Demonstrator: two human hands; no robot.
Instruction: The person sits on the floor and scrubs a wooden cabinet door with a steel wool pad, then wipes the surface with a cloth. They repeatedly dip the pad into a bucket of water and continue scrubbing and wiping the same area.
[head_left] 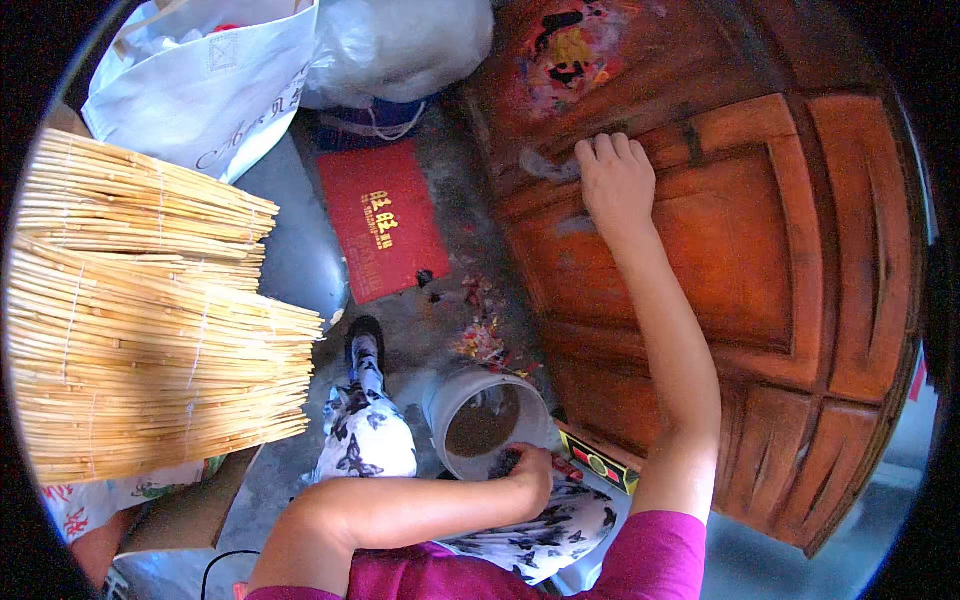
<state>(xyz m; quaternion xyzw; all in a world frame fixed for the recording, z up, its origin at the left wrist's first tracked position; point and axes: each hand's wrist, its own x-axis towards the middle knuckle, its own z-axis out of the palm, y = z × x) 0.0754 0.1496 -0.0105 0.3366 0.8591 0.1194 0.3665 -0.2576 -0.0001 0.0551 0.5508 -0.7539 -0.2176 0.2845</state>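
Observation:
My right hand point(617, 180) is closed against the brown wooden door point(720, 250), at the upper edge of a raised panel. What it holds is hidden under the fingers. Just left of the knuckles a pale grey patch point(545, 166) shows on the wood; whether it is a cloth or a wet smear is unclear. Between my knees stands a white plastic bucket point(437, 415) with murky brown liquid point(484, 420) inside. My left hand point(532, 478) is at the bucket's near right rim, fingers curled beside something small and dark that I cannot make out.
Bundled reed mats point(150, 350) fill the left side. Behind them are a white bag point(215, 90) and a clear plastic sack point(400, 50). A red sheet of card point(385, 225) lies on the floor near paper scraps point(482, 340). A yellow-and-black box point(600, 462) sits beside the bucket.

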